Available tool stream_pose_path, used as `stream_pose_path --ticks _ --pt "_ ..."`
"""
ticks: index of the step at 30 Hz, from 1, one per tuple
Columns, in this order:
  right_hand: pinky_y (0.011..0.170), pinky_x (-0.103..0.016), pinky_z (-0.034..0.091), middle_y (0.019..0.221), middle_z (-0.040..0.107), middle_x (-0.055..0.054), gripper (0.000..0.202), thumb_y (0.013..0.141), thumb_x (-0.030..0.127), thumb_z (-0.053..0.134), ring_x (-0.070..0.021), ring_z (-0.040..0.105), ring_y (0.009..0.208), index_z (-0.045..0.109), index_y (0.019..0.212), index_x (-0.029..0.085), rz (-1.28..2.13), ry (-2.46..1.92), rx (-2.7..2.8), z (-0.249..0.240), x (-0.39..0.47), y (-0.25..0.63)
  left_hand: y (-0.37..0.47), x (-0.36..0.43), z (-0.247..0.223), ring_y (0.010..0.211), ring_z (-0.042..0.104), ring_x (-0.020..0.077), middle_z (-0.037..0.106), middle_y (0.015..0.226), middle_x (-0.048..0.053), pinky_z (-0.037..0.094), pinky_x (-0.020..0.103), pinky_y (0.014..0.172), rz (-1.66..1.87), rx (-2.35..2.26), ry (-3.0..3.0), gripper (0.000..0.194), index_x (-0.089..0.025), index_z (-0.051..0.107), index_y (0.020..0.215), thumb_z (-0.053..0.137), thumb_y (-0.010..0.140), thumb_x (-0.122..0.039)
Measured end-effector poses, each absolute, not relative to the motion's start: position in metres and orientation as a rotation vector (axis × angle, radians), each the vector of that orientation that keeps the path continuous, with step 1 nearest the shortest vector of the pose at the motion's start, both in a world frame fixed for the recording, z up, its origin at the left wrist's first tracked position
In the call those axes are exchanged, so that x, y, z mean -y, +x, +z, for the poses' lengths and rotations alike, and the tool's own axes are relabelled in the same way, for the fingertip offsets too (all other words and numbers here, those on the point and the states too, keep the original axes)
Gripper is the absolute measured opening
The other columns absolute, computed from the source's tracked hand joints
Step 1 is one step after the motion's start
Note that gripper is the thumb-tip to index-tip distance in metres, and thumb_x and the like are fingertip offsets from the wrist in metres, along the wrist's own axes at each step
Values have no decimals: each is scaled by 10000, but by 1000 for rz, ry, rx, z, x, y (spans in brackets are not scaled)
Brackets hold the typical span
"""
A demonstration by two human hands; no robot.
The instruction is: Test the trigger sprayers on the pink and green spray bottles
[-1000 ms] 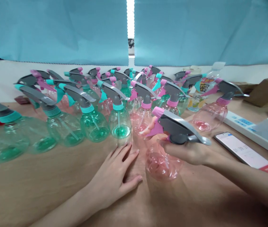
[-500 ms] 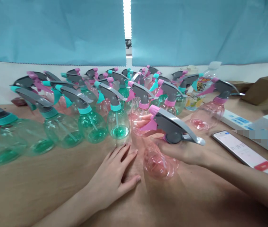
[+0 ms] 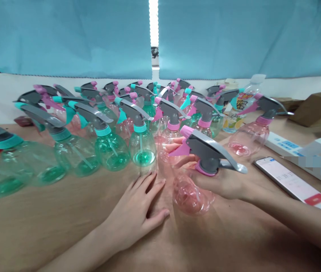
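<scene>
A clear pink spray bottle (image 3: 191, 196) stands in front of me, topped by a grey spray head (image 3: 205, 151) with a pink nozzle, trigger and collar. My right hand (image 3: 205, 179) comes from the right and grips it around the neck, just under the head; some of its fingers reach out behind the pink trigger. To the left of this bottle, my left hand (image 3: 139, 211) lies flat on the wooden table (image 3: 72, 223), fingers spread and holding nothing. Beyond its fingertips stands a green spray bottle (image 3: 142, 147) with a little green showing at its base.
Several more green and pink spray bottles (image 3: 112, 151) crowd the table's far side and left. At right are a single pink spray bottle (image 3: 251, 132), a phone (image 3: 296, 185), a white power strip (image 3: 283, 141), a drink bottle (image 3: 235, 113) and a cardboard box (image 3: 316, 107).
My right hand's fingers have shifted slightly at the neck, and more of the pink collar shows beneath the spray head. My left hand stays where it was.
</scene>
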State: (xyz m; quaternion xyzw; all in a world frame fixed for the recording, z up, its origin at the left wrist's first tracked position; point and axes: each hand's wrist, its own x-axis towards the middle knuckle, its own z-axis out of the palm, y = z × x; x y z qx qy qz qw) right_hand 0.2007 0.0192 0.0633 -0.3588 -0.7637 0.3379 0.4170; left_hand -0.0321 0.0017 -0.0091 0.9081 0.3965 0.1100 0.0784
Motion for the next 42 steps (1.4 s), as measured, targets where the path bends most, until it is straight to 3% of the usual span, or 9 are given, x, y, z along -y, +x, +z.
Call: stream_pose_path --ticks 5,10,15,27,42 --pt "628 -295 575 746 654 2 112 692 128 569 -160 653 684 614 712 229 856 -928 1862 63 -18 201 -32 -2 -10 1366 340 331 356 1517 127 335 516 1063 318 -1186 2734 570 -229 410 1433 489 942 -506" --pt "702 -298 576 926 685 -3 299 698 71 548 -167 656 800 639 909 262 873 -876 1869 64 -17 200 -31 -2 -7 1361 346 343 365 1513 130 338 523 1057 322 -1192 2715 566 -227 425 1426 500 935 -499" --pt "669 -300 569 713 644 13 174 713 90 547 -175 647 763 601 731 255 872 -910 1871 62 -18 200 -29 -2 -3 1355 355 338 373 1505 145 345 525 1053 272 -1197 2718 563 -205 439 1417 510 933 -484" --pt "608 -273 536 609 552 33 170 656 80 535 -149 594 647 517 646 249 847 -926 1854 65 -19 197 -31 -2 -8 1360 343 336 360 1510 139 331 513 1066 320 -1174 2743 567 -211 419 1428 485 947 -503" --pt "592 -265 513 687 599 11 121 680 136 502 -147 580 661 564 712 235 839 -960 1912 70 -17 197 -28 -2 -2 1361 346 339 366 1508 151 346 532 1056 252 -1198 2725 569 -193 432 1424 519 935 -470"
